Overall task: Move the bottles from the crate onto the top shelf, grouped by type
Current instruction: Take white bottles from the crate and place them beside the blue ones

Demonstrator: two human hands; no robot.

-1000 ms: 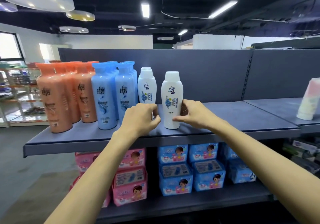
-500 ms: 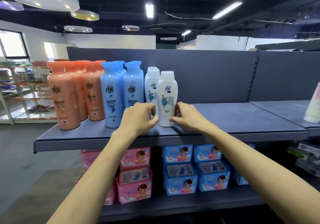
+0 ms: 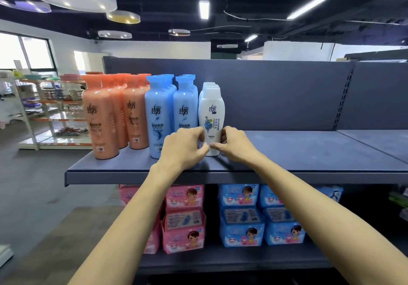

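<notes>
Your left hand (image 3: 183, 147) and right hand (image 3: 237, 145) both clamp the lower part of the front white bottle (image 3: 211, 117). Left fingers are curled against its left side, right thumb and fingers against its right side, and the fingertips nearly meet in front near the base. The top shelf (image 3: 309, 154) runs across the view, grey and bare to the right of your hands, with a grey back panel (image 3: 276, 94) behind. The lower shelf (image 3: 231, 260) underneath holds stacked pink packs (image 3: 184, 218) on the left and blue packs (image 3: 241, 220) on the right. Orange bottles (image 3: 100, 119) stand upright at the top shelf's left end, in two rows going back. Blue bottles (image 3: 157, 117) are just beside them on the right, also two rows, upright. The white bottle stands upright on the top shelf just right of the blue ones, touching or barely apart, can't tell. It heads a row of other white bottles (image 3: 208, 85), mostly just caps showing behind it.
</notes>
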